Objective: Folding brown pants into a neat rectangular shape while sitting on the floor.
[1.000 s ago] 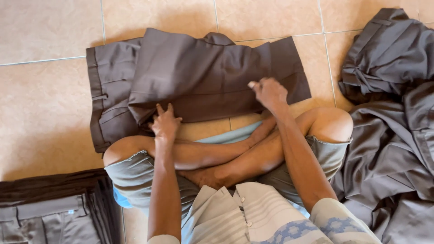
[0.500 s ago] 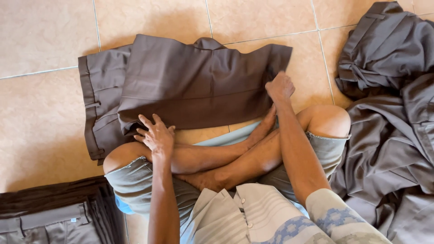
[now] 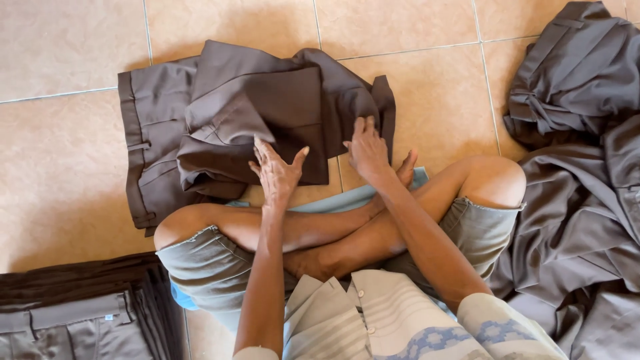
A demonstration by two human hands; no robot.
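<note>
Dark brown trousers lie folded on the tiled floor in front of my crossed legs, waistband at the left. My left hand rests with spread fingers on the near edge of the folded cloth. My right hand grips the doubled-over leg end of the trousers at its right side, and the fabric stands bunched up under the fingers.
A heap of loose grey-brown garments lies at the right. A stack of folded dark trousers sits at the lower left. My knees stick out on both sides above the tan floor tiles.
My right hand has carried the leg end of the trousers leftwards, folding it over the middle. My left hand has shifted right onto the folded cloth.
</note>
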